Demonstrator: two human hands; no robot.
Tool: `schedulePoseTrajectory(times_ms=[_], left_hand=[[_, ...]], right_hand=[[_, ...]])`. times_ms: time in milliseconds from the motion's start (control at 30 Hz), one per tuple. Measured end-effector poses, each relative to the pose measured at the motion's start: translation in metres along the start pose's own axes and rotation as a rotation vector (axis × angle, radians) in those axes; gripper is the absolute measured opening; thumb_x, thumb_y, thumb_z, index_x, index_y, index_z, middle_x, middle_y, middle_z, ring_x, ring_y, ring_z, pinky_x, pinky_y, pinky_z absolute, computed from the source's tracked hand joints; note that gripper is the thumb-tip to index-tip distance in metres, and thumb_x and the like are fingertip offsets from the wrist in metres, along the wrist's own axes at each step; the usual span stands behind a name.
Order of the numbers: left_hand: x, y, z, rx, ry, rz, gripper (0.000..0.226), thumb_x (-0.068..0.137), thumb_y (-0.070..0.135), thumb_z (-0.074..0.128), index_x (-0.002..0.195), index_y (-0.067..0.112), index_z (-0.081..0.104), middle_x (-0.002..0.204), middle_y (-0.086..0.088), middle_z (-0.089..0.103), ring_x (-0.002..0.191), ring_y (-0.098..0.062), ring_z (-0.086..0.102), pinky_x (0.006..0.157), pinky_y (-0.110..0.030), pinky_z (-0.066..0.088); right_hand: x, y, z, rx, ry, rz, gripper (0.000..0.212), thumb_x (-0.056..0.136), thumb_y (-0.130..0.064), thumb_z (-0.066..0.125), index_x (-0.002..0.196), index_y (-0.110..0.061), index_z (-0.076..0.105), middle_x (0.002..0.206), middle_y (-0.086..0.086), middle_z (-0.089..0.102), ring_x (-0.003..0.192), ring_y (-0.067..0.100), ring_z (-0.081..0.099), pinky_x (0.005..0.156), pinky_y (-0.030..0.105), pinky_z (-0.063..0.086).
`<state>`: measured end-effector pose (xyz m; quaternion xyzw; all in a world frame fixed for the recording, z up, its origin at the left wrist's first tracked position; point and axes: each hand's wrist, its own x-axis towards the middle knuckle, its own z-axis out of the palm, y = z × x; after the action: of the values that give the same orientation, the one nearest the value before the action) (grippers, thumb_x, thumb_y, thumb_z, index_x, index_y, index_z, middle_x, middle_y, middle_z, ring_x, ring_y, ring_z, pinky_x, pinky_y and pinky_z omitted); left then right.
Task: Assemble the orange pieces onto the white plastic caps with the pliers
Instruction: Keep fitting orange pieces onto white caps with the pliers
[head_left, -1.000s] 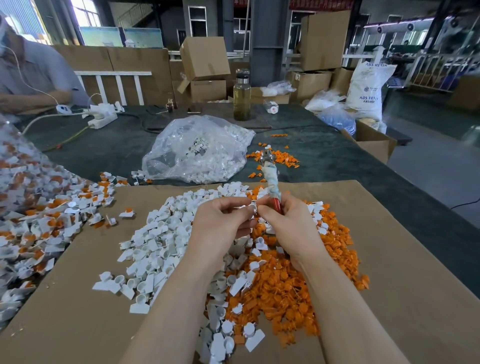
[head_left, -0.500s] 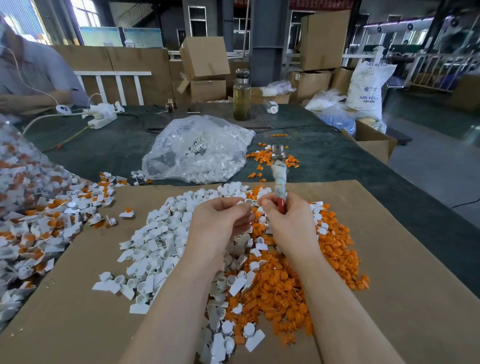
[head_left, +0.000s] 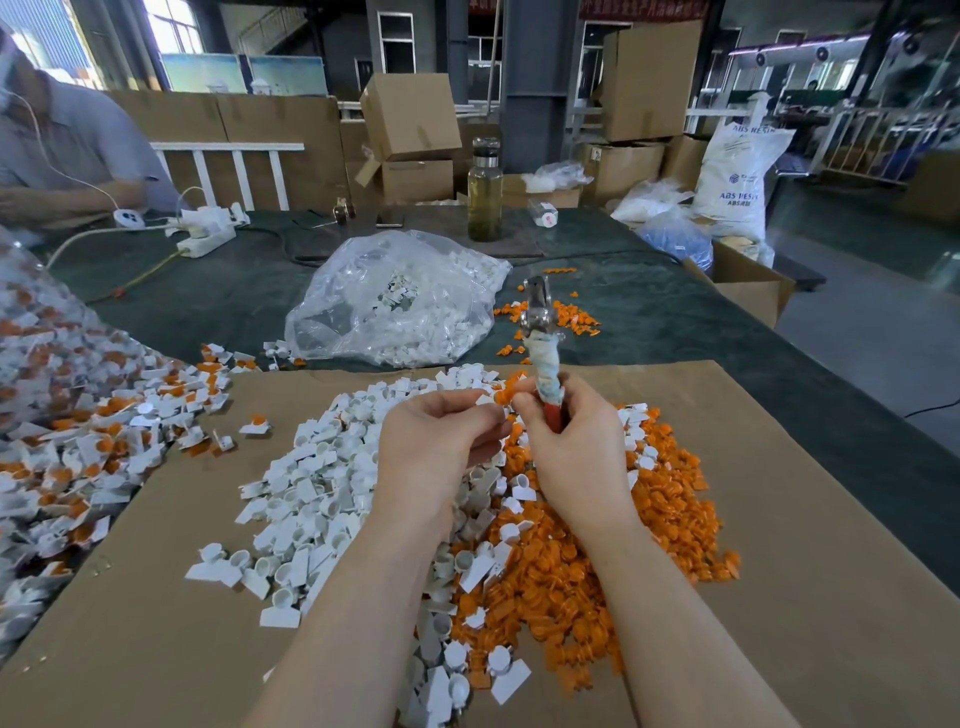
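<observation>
We find both hands raised together over the middle of the cardboard sheet (head_left: 779, 519), fingertips meeting. The left hand (head_left: 441, 447) is closed narrow, thumb and forefinger pinching a small white cap (head_left: 485, 400); the cap is largely hidden by the fingers, so we cannot tell its exact orientation. The right hand (head_left: 571, 447) is wrapped around the pliers (head_left: 545, 358), while its thumb and forefinger also pinch an orange piece (head_left: 504, 395) against the cap.

The pliers stand nearly upright above the right hand, metal head pointing away from us, cloth-wrapped grip and red handle in the palm. We judge they are parked this way to stay ready while the fingertips seat the piece by hand; the squeeze is not yet applied. Whether the pliers' head is open or closed cannot be read at this size.

Loose stock lies directly beneath the hands: white caps (head_left: 311, 493) heaped under and left of the left hand, orange pieces (head_left: 571, 571) under and right of the right hand, each supply on the side of the hand that draws from it. Far left of the left hand lies a pile of assembled caps (head_left: 78, 441) showing orange. Beyond the hands sits a clear bag (head_left: 395, 306) of further caps.

We judge the step in hand to be mating the two parts before pressing.
</observation>
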<state>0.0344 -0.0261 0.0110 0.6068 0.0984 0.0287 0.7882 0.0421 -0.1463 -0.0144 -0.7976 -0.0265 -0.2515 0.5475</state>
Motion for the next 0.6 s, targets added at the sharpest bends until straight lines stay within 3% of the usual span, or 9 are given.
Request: schedulePoseTrajectory(times_ms=[200,300,400,600], left_hand=[[0.0004,-0.0010,0.0023,0.086,0.056,0.105,0.012,0.076,0.002,0.080,0.084,0.010,0.074,0.071,-0.009,0.075,0.076,-0.030,0.074,0.069,-0.029,0.060],[0.0004,-0.0021,0.0031,0.155,0.082,0.171,0.012,0.074,0.006,0.081,0.080,0.015,0.076,0.068,-0.005,0.074,0.069,-0.022,0.074,0.072,-0.034,0.061],[-0.0010,-0.0022,0.0027,0.189,0.094,0.232,0.015,0.073,0.009,0.083,0.079,0.021,0.076,0.067,0.002,0.074,0.061,-0.012,0.071,0.068,-0.028,0.059],[-0.0014,-0.0027,0.0026,0.257,0.099,0.302,0.018,0.075,0.012,0.083,0.074,0.029,0.074,0.068,0.008,0.074,0.063,-0.009,0.070,0.065,-0.022,0.057]], right_hand=[[-0.0033,0.0035,0.0030,-0.147,0.075,-0.097,0.017,0.091,-0.021,0.068,0.094,-0.031,0.055,0.075,-0.016,0.059,0.076,-0.008,0.057,0.062,0.006,0.042],[-0.0034,0.0036,0.0054,-0.180,0.093,-0.110,0.014,0.089,-0.021,0.070,0.095,-0.027,0.058,0.075,-0.015,0.058,0.078,-0.004,0.056,0.062,0.007,0.042],[-0.0043,0.0029,0.0076,-0.157,0.090,-0.108,0.013,0.089,-0.021,0.070,0.095,-0.025,0.059,0.074,-0.017,0.058,0.073,-0.005,0.057,0.060,0.007,0.041],[-0.0049,0.0007,0.0074,-0.129,0.084,-0.088,0.012,0.090,-0.024,0.069,0.097,-0.027,0.059,0.076,-0.019,0.060,0.073,-0.005,0.059,0.059,0.008,0.043]])
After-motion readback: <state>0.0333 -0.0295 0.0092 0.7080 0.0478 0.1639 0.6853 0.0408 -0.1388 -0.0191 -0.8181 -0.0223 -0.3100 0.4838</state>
